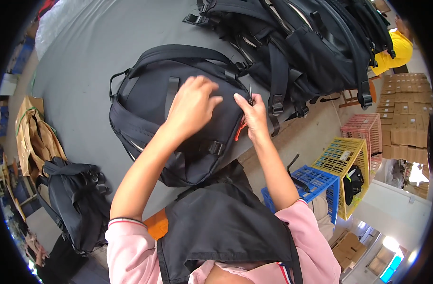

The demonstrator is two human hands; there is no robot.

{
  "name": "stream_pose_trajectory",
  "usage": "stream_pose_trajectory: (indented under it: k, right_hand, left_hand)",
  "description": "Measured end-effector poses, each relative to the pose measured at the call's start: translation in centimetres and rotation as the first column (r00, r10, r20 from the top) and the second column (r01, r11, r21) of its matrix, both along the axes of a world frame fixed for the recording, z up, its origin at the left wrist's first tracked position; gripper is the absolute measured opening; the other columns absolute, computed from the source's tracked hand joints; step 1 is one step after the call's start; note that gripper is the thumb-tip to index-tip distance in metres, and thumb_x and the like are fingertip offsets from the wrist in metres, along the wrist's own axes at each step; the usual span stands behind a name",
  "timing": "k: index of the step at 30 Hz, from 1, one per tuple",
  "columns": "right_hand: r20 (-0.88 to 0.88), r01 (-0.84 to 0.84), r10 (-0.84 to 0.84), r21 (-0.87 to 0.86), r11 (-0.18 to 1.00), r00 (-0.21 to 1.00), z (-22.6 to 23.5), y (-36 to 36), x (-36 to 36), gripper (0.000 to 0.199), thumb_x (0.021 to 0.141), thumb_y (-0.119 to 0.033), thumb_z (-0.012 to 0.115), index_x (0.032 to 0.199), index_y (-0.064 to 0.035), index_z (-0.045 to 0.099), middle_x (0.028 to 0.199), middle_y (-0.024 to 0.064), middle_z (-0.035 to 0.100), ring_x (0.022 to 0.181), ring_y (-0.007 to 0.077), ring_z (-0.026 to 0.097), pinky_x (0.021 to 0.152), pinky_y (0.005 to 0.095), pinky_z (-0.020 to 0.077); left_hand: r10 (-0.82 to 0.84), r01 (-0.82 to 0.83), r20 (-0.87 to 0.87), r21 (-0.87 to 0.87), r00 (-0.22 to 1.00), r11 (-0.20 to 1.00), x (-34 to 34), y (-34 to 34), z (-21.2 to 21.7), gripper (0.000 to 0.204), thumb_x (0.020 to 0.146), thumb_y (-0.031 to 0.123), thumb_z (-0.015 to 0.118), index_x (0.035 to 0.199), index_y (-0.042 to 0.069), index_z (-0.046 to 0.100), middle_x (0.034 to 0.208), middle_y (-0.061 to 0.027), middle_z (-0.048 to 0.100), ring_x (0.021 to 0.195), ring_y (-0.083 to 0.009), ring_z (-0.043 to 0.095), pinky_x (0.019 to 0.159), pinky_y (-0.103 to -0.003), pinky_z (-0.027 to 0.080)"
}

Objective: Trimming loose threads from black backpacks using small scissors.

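Note:
A black backpack [150, 94] lies on the grey-covered table in front of me, its shoulder straps and buckle uppermost. My left hand [193, 105] is over the middle of it, beside a short webbing strap [172, 90]. The fingers of that hand are loosely bent, the thumb stands apart, and I see nothing held. At the backpack's right edge, my right hand [255, 116] grips a pair of small scissors with orange-red handles [241, 128]. Their dark, narrow tip points away from me, above the thumb and forefinger.
More black backpacks [292, 52] are piled at the far right of the table [79, 90]. Another backpack [76, 203] rests at the left, by brown paper [34, 132]. Blue [311, 182] and yellow crates [342, 154] stand to the right, before stacked cartons [408, 113]. A person in yellow [397, 52] is beyond.

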State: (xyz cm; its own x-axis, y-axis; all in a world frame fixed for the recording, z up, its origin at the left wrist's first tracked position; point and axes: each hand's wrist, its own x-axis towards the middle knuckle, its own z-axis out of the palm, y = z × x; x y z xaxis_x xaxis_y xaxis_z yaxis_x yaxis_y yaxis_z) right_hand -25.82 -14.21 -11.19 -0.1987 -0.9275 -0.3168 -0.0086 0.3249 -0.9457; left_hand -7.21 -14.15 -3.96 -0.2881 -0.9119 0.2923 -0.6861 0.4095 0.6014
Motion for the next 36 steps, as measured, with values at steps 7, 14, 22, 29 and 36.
stream_pose_trajectory:
  k: [7,14,22,29,36]
  right_hand:
    - [0.151,-0.012,0.016,-0.03,0.999,0.988,1.0,0.2,0.7,0.025,0.076,-0.004,0.069,0.095,0.0053,0.056,0.081,0.0028,0.059,0.07,0.0052,0.05,0.064,0.02,0.0432]
    - [0.287,-0.26,0.291,-0.141,0.955,0.913,5.2,-1.6,-0.5,0.019,0.075,-0.001,0.069,0.09,0.0014,0.059,0.082,-0.0016,0.057,0.073,0.0037,0.05,0.066,0.02,0.0422]
    - [0.112,-0.701,0.702,-0.054,0.711,0.703,7.7,-2.6,-1.4,0.023,0.072,-0.008,0.074,0.087,-0.0006,0.058,0.072,-0.0031,0.049,0.055,0.0023,0.039,0.048,0.019,0.0313]
    - [-0.16,-0.59,0.569,-0.289,0.754,0.806,9.6,-3.5,-2.2,0.017,0.075,0.002,0.066,0.093,-0.0002,0.063,0.076,0.002,0.052,0.067,0.0071,0.051,0.06,0.0202,0.04]
    - [-0.248,-0.666,0.621,-0.361,0.653,0.743,9.4,-4.7,0.0,0.009,0.078,0.003,0.062,0.077,0.0017,0.054,0.074,0.0007,0.047,0.057,0.0059,0.039,0.052,0.0197,0.0319]
  left_hand:
    - [-0.232,0.205,0.19,0.154,0.954,0.967,-1.6,-7.7,-3.2,0.03,0.077,0.029,0.068,0.091,0.002,0.068,0.097,-0.008,0.061,0.095,-0.0251,0.054,0.083,-0.035,0.043]
    - [-0.102,0.112,-0.051,0.275,0.993,0.955,-1.3,-7.3,1.6,0.031,0.082,0.03,0.063,0.076,0.0,0.058,0.069,-0.0154,0.057,0.066,-0.0335,0.056,0.062,-0.039,0.043]
    - [0.615,0.185,-0.625,0.758,0.48,0.626,-1.3,-1.1,1.7,0.017,0.089,0.017,0.06,0.076,0.006,0.058,0.07,0.0055,0.055,0.061,-0.0014,0.045,0.055,-0.018,0.038]
    - [0.589,-0.006,-0.606,0.694,0.535,0.72,-0.7,-0.9,0.7,0.028,0.086,0.021,0.062,0.066,0.006,0.05,0.06,0.0095,0.041,0.056,-0.0007,0.032,0.049,-0.02,0.025]
    - [0.557,0.002,-0.579,0.694,0.596,0.72,-1.0,-1.7,0.8,0.027,0.085,0.021,0.063,0.066,0.006,0.051,0.06,0.0088,0.043,0.056,-0.001,0.034,0.049,-0.02,0.026]
